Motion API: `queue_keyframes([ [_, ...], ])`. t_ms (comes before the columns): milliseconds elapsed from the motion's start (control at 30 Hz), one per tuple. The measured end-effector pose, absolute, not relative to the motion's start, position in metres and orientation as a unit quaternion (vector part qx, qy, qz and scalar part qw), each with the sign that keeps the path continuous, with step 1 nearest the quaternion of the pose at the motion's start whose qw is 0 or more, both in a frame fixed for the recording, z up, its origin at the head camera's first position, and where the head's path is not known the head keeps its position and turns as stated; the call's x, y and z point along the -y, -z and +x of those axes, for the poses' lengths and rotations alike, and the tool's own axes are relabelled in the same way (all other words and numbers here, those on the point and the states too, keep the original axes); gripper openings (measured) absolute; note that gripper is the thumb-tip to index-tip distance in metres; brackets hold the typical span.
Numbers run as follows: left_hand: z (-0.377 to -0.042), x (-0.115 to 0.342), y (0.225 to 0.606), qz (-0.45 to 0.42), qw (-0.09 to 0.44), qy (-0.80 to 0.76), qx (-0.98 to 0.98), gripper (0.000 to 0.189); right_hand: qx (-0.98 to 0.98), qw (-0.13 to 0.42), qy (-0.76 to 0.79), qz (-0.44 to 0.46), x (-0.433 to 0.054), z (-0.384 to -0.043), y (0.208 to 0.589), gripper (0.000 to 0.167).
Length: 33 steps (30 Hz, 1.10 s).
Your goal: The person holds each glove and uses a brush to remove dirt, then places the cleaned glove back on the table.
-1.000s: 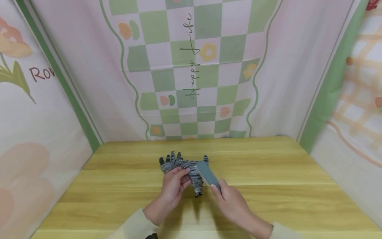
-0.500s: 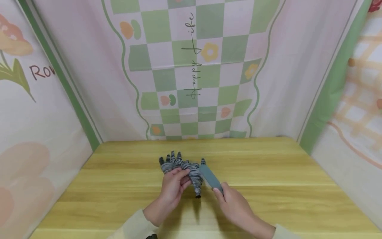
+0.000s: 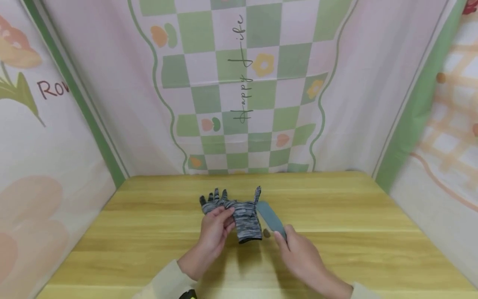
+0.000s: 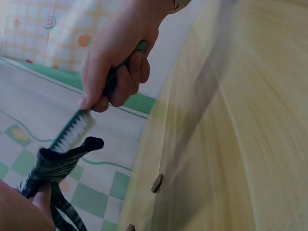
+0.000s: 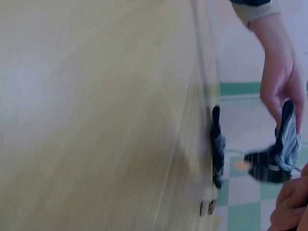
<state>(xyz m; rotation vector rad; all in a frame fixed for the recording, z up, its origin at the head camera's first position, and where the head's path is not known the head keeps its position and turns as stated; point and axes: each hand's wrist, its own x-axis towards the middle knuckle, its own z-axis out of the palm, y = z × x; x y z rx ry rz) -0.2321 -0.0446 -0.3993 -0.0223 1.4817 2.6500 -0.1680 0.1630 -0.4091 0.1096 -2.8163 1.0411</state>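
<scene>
In the head view my left hand (image 3: 218, 227) pinches a grey-and-black striped knit glove (image 3: 248, 222) above the table. The black-edged cuff hangs toward me, and one finger of the glove points up at the right. My right hand (image 3: 304, 257) grips the handle of a blue-green brush (image 3: 271, 218), its head beside the glove's right edge. White bristles (image 4: 79, 129) face the glove in the left wrist view, apparently touching it. A second dark knit glove (image 5: 217, 149) lies on the table in the right wrist view; my left hand partly hides it in the head view.
The wooden table (image 3: 354, 216) carries a small brown piece (image 3: 266, 233) below the brush. Two such pieces show near the table's far side in the left wrist view. Printed curtains (image 3: 239, 124) enclose the table at the back and sides.
The brush has moved rightward off the middle of the glove to its edge. The glove's cuff has swung round, showing a broader face. A brown piece has come into view.
</scene>
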Motion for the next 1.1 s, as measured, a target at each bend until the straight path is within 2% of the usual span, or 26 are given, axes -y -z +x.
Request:
queue_keyframes([
  [167, -0.233, 0.044, 0.397, -0.010, 0.044, -0.873, -0.486, 0.031, 0.925, 0.100, -0.364, 0.041, -0.164, -0.168, 0.403, 0.024],
  [333, -0.233, 0.043, 0.396, -0.011, 0.046, -0.873, -0.485, 0.026, 0.913, 0.127, -0.385, 0.040, -0.168, -0.169, 0.397, 0.029],
  [600, -0.232, 0.041, 0.397, -0.004, 0.052, -0.866, -0.497, 0.024, 0.915, 0.097, -0.382, 0.081, -0.150, -0.160, 0.399, 0.020],
  [767, -0.233, 0.038, 0.396, -0.003, 0.056, -0.867, -0.496, 0.020, 0.930, 0.067, -0.344, 0.110, -0.144, -0.156, 0.407, 0.022],
  [1100, -0.234, 0.038, 0.400, -0.027, 0.049, -0.867, -0.495, 0.024, 0.951, 0.071, -0.269, 0.133, -0.147, -0.152, 0.413, 0.025],
])
